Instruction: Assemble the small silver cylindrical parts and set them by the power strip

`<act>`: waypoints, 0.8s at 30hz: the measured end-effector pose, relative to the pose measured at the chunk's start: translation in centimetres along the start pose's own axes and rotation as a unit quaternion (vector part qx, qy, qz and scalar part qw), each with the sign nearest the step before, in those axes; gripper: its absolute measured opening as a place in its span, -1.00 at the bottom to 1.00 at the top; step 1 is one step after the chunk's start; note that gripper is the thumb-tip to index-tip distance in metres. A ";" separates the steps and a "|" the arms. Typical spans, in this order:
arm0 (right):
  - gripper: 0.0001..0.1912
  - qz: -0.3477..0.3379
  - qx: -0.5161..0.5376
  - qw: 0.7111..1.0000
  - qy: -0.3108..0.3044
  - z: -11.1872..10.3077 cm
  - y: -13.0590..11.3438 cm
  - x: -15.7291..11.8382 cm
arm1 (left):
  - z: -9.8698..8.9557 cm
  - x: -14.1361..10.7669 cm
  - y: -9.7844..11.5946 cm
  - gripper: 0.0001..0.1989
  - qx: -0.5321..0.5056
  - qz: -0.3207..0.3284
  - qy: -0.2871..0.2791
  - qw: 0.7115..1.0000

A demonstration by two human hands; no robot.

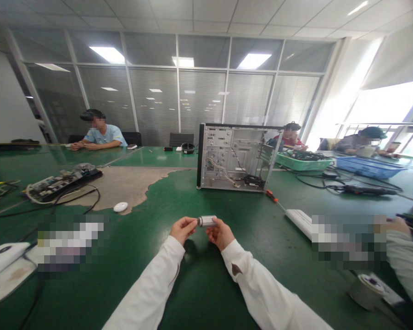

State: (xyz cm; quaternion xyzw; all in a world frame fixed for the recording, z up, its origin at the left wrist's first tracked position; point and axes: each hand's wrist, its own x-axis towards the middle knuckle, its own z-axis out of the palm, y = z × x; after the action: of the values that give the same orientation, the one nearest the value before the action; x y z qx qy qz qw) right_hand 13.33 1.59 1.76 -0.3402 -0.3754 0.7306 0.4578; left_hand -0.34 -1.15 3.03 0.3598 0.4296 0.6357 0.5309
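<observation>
A small silvery cylinder point(207, 221) is held level between my two hands, above the green table point(206, 270). The fingertips of my left hand point(183, 230) pinch its narrower left end. On the right, my right hand point(220, 233) is closed around its wider end, with the thumb on top. Farther back stands an open metal computer case point(239, 156), its side panel off and some cables at its bottom. Neither hand touches the case.
A screwdriver point(271, 196) lies right of the case. A power strip point(62, 183) with cables and a white round disc point(120, 207) are at left. Green point(304, 162) and blue baskets point(370, 168) stand back right. A co-worker's sleeve point(404, 256) reaches in at right.
</observation>
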 end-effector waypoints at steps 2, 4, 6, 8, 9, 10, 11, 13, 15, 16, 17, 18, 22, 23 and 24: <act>-0.67 0.056 0.032 0.998 0.011 0.2 -0.3 -0.2 | 0.2 -0.1 0.0 -0.71 0.015 0.015 -0.012 1.000; -0.65 0.104 0.058 0.993 0.005 0.4 -0.6 -0.5 | 0.5 -0.2 0.1 -0.69 0.022 0.032 -0.018 0.999; -0.63 0.130 0.071 0.989 -0.017 0.5 -0.8 -0.9 | 0.8 -0.5 0.4 -0.65 0.022 0.051 -0.022 0.998; -0.61 0.159 0.087 0.982 -0.047 0.6 -0.8 -1.2 | 1.1 -0.9 0.8 -0.62 0.026 0.063 -0.029 0.997; -0.60 0.171 0.092 0.979 -0.063 0.7 -0.8 -1.4 | 1.2 -1.1 1.0 -0.62 0.033 0.065 -0.035 0.997; -0.59 0.184 0.098 0.975 -0.080 0.7 -0.7 -1.6 | 1.3 -1.3 1.2 -0.63 0.042 0.064 -0.044 0.996; -0.59 0.197 0.107 0.970 -0.099 0.8 -0.7 -1.7 | 1.4 -1.5 1.4 -0.64 0.050 0.065 -0.054 0.995; -0.59 0.226 0.129 0.956 -0.135 1.1 -0.6 -2.1 | 1.6 -1.8 1.7 -0.66 0.064 0.067 -0.083 0.992; -0.59 0.257 0.157 0.939 -0.168 1.3 -0.5 -2.5 | 1.8 -2.1 1.9 -0.67 0.079 0.069 -0.112 0.988; -0.59 0.270 0.172 0.930 -0.181 1.5 -0.5 -2.7 | 1.9 -2.2 1.9 -0.67 0.087 0.067 -0.123 0.986; -0.60 0.281 0.186 0.922 -0.191 1.6 -0.4 -2.8 | 2.0 -2.3 2.0 -0.67 0.097 0.065 -0.128 0.985; -0.60 0.289 0.199 0.915 -0.199 1.6 -0.4 -2.9 | 2.0 -2.4 2.0 -0.67 0.106 0.062 -0.130 0.984; -0.63 0.303 0.243 0.896 -0.215 1.7 -0.2 -3.1 | 2.1 -2.6 1.8 -0.62 0.152 0.081 -0.144 0.974; -0.63 0.305 0.250 0.894 -0.215 1.7 -0.2 -3.2 | 2.0 -2.6 1.7 -0.59 0.168 0.092 -0.147 0.970; -0.64 0.304 0.253 0.893 -0.213 1.8 -0.2 -3.2 | 2.0 -2.6 1.6 -0.57 0.184 0.103 -0.148 0.966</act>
State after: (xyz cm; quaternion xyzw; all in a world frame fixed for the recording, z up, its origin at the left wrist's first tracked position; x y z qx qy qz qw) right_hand 13.03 -1.77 3.27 -0.1465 -0.1446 0.9595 0.1925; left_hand 1.37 -3.48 5.21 0.5836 0.4165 0.5368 0.4447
